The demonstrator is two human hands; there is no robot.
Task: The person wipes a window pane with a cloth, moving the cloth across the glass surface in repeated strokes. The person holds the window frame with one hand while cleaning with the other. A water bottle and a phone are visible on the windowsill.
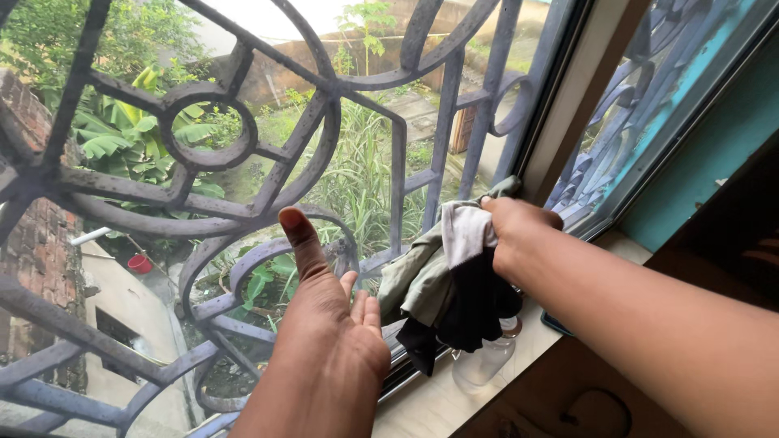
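Note:
My left hand point(329, 324) is raised in front of the window grille point(243, 146), fingers spread and the thumb pointing up, holding nothing. My right hand point(511, 231) is closed around a bundle of cloth point(454, 284) made of pale, olive green and black pieces, which hangs down against the lower part of the grille above the sill. A clear plastic bottle point(484, 361) stands on the sill just under the cloth, partly hidden by it.
The blue-grey metal grille with curved bars fills the window opening. A glass pane in its frame point(649, 105) stands on the right. The light stone sill point(454, 397) runs below. Outside are plants, a brick wall point(32, 243) and a red pot point(139, 264).

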